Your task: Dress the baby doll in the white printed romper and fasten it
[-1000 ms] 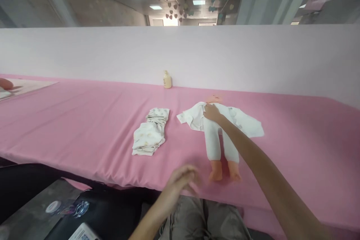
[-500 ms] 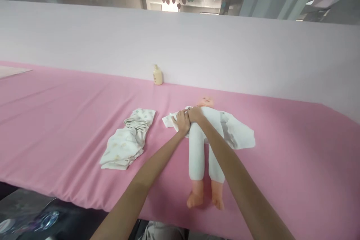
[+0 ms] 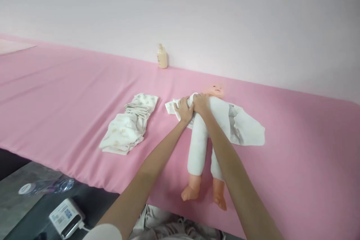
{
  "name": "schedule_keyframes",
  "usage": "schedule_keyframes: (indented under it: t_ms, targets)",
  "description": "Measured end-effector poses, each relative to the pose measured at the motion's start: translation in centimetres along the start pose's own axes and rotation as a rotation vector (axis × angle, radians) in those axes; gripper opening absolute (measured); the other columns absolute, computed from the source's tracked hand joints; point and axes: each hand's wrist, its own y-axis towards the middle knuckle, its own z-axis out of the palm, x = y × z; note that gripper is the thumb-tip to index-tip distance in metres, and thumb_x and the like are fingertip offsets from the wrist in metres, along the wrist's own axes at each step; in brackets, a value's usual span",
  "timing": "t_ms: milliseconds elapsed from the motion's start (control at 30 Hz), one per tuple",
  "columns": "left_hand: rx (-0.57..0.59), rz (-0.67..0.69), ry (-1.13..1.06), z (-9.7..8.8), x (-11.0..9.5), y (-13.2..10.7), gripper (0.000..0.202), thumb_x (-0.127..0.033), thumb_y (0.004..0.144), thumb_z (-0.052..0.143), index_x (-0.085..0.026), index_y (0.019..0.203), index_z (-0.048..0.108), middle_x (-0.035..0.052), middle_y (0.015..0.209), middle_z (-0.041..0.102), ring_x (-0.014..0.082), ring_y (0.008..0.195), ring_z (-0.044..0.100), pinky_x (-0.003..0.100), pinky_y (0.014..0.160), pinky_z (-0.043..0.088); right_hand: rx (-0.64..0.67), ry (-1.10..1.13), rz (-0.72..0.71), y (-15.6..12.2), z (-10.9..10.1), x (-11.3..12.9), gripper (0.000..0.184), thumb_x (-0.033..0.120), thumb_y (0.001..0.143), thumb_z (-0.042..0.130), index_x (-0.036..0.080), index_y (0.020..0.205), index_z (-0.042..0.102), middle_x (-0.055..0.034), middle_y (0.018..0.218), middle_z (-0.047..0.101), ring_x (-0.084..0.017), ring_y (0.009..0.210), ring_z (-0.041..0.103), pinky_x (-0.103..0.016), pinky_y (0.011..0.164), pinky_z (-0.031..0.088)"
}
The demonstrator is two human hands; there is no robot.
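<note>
A baby doll (image 3: 201,146) lies on its back on the pink table (image 3: 70,93), head toward the wall, feet toward me. It rests on an opened white garment (image 3: 244,127). My left hand (image 3: 184,109) grips the garment's flap at the doll's left side, fingers curled on the cloth. My right hand (image 3: 200,103) presses on the doll's chest beside it, fingers bent over the fabric; what it grips is unclear.
A folded pile of patterned baby clothes (image 3: 128,125) lies left of the doll. A small cream bottle (image 3: 162,56) stands against the pale wall at the back. Below the table's front edge sit a white power pack (image 3: 66,217) and a plastic bottle (image 3: 46,186).
My left hand came up from the table's front edge to the garment beside the doll's chest. The right hand stayed on the chest. The camera tilted further down.
</note>
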Motion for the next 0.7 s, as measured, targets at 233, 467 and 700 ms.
schedule_keyframes:
  t_ms: [233, 467, 700]
  targets:
    - [-0.019, 0.002, 0.029, 0.0, 0.3, 0.2, 0.035, -0.017, 0.080, 0.045, -0.021, 0.114, 0.054, 0.0070, 0.117, 0.060, 0.0249, 0.119, 0.045, 0.047, 0.110, 0.000, -0.007, 0.029, 0.000, -0.5, -0.3, -0.2, 0.032, 0.028, 0.085, 0.046, 0.008, 0.109, 0.053, -0.0216, 0.113, 0.056, -0.030, 0.105, 0.047, -0.043, 0.088, 0.032]
    - [-0.236, -0.140, 0.005, -0.9, 0.9, 0.7, 0.036, -0.009, 0.073, 0.041, -0.021, 0.101, 0.061, 0.0061, 0.115, 0.061, 0.0231, 0.113, 0.048, 0.041, 0.106, 0.019, -0.067, 0.214, 0.101, -1.4, -1.5, -3.6, 0.040, 0.024, 0.077, 0.052, 0.014, 0.116, 0.050, -0.0160, 0.113, 0.056, -0.030, 0.108, 0.046, -0.039, 0.088, 0.032]
    - [-0.213, -0.167, -0.023, -0.9, 1.5, 1.0, 0.040, -0.004, 0.067, 0.037, -0.019, 0.091, 0.065, 0.0056, 0.101, 0.066, 0.0215, 0.104, 0.054, 0.038, 0.103, 0.024, -0.305, 0.419, 0.240, -2.9, -2.3, -6.1, 0.046, 0.016, 0.068, 0.046, 0.011, 0.113, 0.056, -0.0149, 0.116, 0.059, -0.027, 0.107, 0.050, -0.034, 0.092, 0.035]
